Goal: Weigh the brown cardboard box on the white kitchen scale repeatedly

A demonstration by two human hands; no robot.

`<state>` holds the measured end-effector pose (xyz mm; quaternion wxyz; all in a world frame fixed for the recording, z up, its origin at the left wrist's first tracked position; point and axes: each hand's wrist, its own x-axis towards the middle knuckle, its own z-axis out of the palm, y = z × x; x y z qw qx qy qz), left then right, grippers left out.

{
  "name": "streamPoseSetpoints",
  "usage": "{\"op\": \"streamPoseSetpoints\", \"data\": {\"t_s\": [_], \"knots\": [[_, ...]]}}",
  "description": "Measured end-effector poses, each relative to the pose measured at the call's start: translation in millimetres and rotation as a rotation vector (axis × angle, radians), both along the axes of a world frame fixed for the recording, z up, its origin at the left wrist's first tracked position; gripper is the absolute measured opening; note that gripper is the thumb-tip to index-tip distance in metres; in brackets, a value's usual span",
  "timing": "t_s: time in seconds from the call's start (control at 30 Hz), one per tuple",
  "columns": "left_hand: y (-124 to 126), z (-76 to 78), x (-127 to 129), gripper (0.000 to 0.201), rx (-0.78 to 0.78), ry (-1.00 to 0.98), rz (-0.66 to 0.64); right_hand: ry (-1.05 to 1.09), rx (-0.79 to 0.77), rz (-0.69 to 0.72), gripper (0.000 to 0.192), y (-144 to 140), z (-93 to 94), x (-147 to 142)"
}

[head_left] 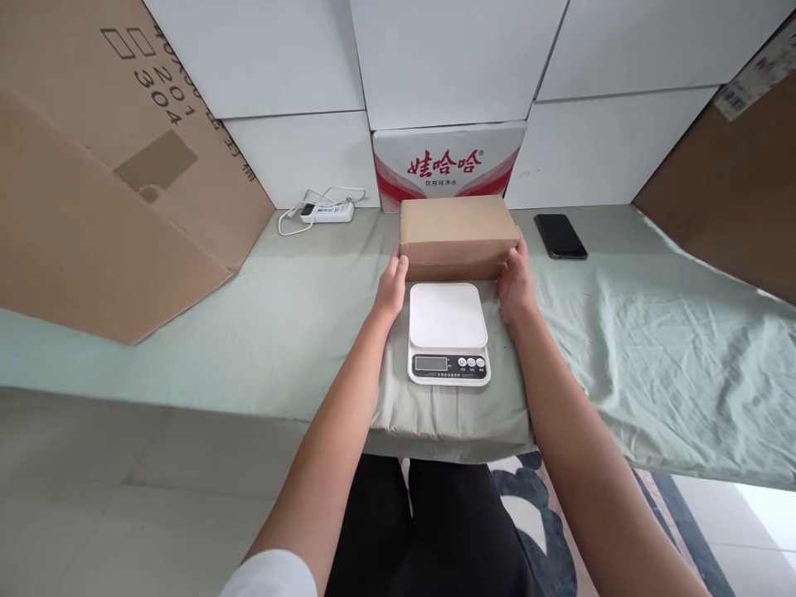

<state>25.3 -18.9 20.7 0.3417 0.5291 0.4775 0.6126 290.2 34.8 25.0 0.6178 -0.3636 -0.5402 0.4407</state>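
Left hand and right hand grip opposite ends of the cardboard box, just behind the kitchen scale.

Matt cardboard box, glossy plastic scale

White wall panels rise behind a green-sheeted table.

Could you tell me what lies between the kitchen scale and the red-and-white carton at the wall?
The head view shows a brown cardboard box between the scale and the carton, gripped at its ends by the left hand and right hand.
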Motion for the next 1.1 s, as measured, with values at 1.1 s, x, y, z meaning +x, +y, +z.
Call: {"op": "streamPoseSetpoints", "data": {"t_s": [1.1], "knots": [[-145.0, 24.0, 9.5, 0.080, 0.084, 0.109, 0.076, -0.339, 0.359, -0.329, 0.045, -120.3, 55.4, 15.2]]}}
